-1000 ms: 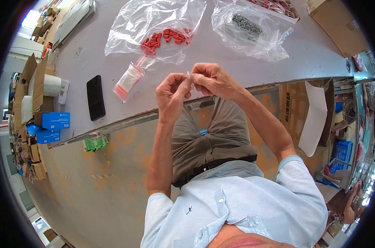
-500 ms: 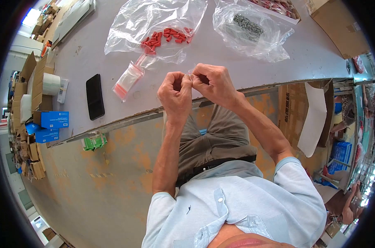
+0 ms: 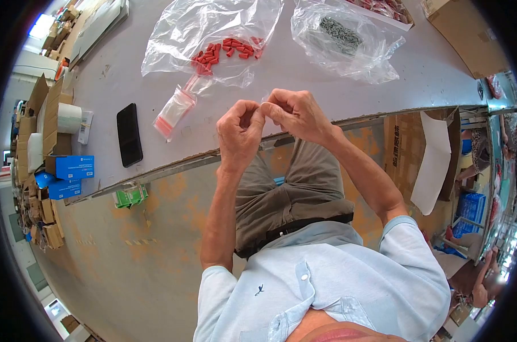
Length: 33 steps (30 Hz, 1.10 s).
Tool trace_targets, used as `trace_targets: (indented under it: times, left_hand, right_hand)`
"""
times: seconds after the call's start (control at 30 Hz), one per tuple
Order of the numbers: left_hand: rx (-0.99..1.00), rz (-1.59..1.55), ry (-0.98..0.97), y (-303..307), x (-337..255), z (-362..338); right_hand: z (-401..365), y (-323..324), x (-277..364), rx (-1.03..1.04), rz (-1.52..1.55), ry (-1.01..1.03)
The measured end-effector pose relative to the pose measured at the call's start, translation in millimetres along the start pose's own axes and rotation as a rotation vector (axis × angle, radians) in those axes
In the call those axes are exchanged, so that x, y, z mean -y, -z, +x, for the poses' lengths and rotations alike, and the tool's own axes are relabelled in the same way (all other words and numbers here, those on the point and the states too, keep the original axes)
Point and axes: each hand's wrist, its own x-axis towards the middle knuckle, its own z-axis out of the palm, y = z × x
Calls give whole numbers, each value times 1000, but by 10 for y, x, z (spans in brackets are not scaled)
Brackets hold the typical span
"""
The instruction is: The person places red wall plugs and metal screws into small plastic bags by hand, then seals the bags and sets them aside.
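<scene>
My left hand (image 3: 239, 132) and my right hand (image 3: 295, 115) meet at the fingertips just above the table's front edge. Both are closed in a pinch. A small bit of clear plastic (image 3: 264, 98) shows between them; the fingers hide most of it. Left of the hands lies a bundle of small clear bags with red strips (image 3: 174, 114). Beyond it, red tapered plugs (image 3: 208, 56) lie on a large clear plastic bag (image 3: 170, 34). Grey screws (image 3: 341, 35) fill part of another clear bag (image 3: 378, 62) farther right.
A black phone (image 3: 129, 135) lies on the table (image 3: 107, 102) at left. Blue boxes (image 3: 74, 167) and an open carton (image 3: 53, 117) stand at its left end. A cardboard box (image 3: 469, 37) stands at the right rear. Another person (image 3: 481, 279) is at far right.
The fingertips have closed up, and the right thumb now lies nearer the left fingers. Less of the clear plastic between them shows. The things on the table stay put.
</scene>
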Motion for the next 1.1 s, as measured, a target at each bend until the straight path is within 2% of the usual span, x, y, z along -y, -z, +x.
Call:
trace_targets:
  times: [0.1, 0.17, 0.3, 0.37, 0.4, 0.47, 0.57, 0.63, 0.77, 0.83, 0.87, 0.9, 0.93, 0.97, 1.1]
  left_hand:
    - [7, 10, -2, -15, -13, -12]
    - [11, 1, -15, -14, -1, -9]
    - [24, -57, 48, 15, 8, 7]
    - [30, -35, 51, 29, -14, 19]
    - [50, 11, 2, 42, -19, 26]
    - [73, 54, -45, 41, -17, 25]
    - [9, 104, -125, 14, 5, 16]
    - [-118, 88, -165, -62, 29, -8]
    - [-229, 93, -184, -136, 10, -25]
    - [-356, 224, -132, -44, 72, -4]
    - [-353, 223, -132, 19, 96, 9]
    - [-358, 169, -146, 86, 80, 20]
    - [-367, 115, -162, 117, 60, 26]
    - [-307, 144, -94, 121, 26, 9]
    - [-256, 66, -116, 82, 30, 2]
  right_hand:
    - [-5, 19, 61, 46, -19, 12]
    - [2, 35, 79, 78, 140, -168]
    - [1, 44, 125, 91, 165, -175]
    - [7, 40, 114, 58, -51, -20]
    - [4, 37, 126, 59, -51, -21]
    - [-7, 29, 166, 20, -204, 101]
    - [-24, -7, 142, -43, -196, 156]
    - [-37, -18, 184, -58, -203, 156]
    - [-67, -34, 148, -97, -266, 224]
    - [-106, -1, 167, -130, -279, 235]
    - [-121, 25, 180, -169, -292, 247]
    - [-131, 52, 199, -172, -293, 242]
    - [-122, 84, 221, -181, -251, 151]
    - [-116, 94, 233, -191, -207, 62]
    - [-74, 75, 202, -195, -130, 51]
